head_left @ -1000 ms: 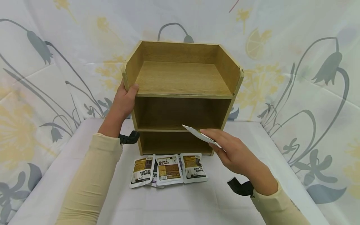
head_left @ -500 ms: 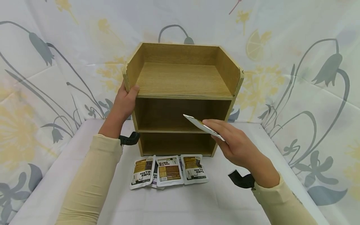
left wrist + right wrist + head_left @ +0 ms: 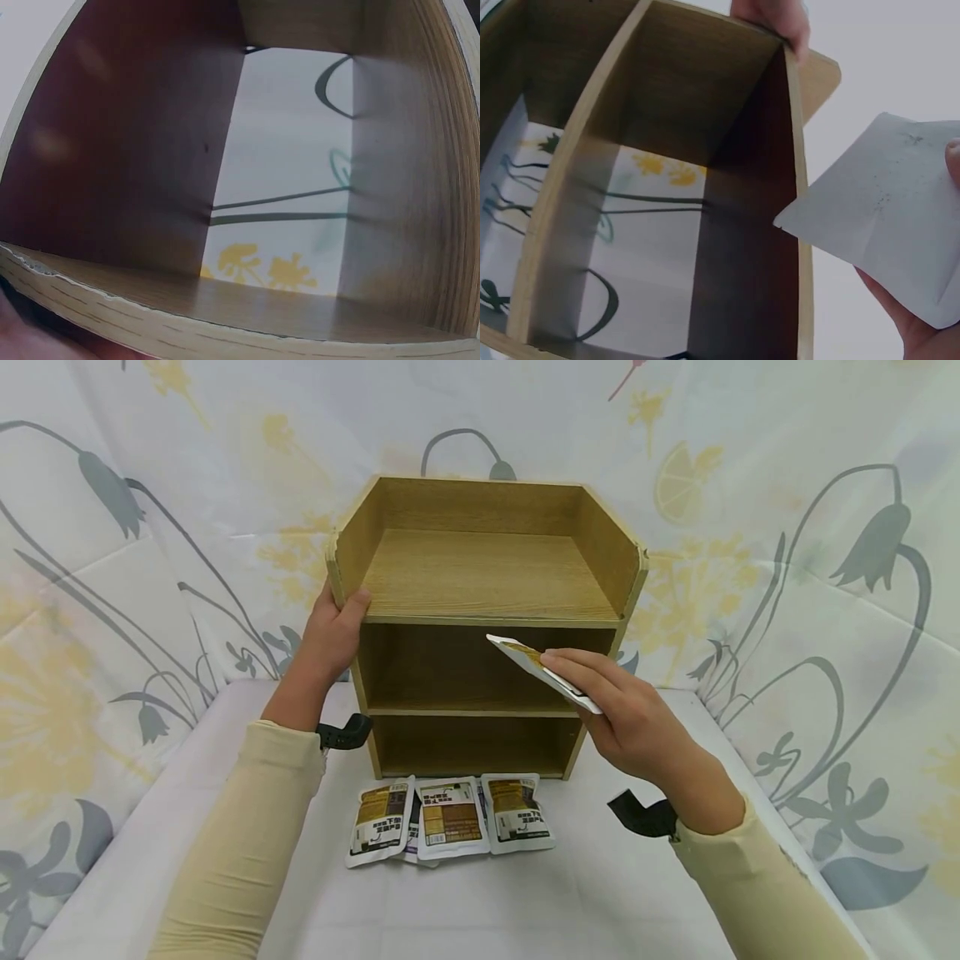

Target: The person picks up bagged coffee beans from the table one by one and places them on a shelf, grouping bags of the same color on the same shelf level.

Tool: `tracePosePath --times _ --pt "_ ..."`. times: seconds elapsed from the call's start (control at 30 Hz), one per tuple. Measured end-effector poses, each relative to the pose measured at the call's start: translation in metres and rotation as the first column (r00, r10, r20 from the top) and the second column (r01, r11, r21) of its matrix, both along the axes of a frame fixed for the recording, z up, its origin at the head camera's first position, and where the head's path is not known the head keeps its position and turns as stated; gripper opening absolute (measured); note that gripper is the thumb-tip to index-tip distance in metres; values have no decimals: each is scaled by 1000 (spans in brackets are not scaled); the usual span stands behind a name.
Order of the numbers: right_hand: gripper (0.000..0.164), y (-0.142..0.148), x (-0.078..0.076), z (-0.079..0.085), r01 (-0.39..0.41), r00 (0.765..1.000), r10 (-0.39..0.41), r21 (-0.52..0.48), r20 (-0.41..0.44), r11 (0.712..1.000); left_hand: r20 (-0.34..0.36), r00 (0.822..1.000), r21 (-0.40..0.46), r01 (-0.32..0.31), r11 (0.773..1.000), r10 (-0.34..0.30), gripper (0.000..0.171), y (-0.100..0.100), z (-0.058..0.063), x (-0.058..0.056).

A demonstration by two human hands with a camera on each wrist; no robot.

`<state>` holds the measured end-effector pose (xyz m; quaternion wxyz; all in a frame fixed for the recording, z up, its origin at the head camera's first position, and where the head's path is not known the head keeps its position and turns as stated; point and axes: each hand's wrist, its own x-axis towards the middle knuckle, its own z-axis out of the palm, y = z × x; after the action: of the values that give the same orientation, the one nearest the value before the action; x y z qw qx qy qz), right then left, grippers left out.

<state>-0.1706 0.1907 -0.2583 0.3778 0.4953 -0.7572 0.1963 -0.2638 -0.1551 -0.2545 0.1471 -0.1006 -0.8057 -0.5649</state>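
White pouches (image 3: 452,818), Chinese lettering (image 3: 381,822), right fingers (image 3: 588,675) pinching another pouch (image 3: 527,661), left fingers (image 3: 356,602) gripping shelf (image 3: 483,572)

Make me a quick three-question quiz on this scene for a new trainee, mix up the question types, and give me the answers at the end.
1. Which of the person's hands holds a packet?

2. True or false: the left hand grips one side of the wooden shelf.

3. Where do the other packets lie?
a) On top of the wooden shelf
b) On the table, in front of the wooden shelf
c) Inside the lowest compartment

Key:
1. The right hand.
2. True.
3. b.
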Motion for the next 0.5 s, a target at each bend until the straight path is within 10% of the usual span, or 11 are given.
tracePosePath --times 0.5 --pt "50 -1 -14 14 3 1000 -5 -80 -16 997 0 1000 6 12 1000 -12 55 0 0 0"
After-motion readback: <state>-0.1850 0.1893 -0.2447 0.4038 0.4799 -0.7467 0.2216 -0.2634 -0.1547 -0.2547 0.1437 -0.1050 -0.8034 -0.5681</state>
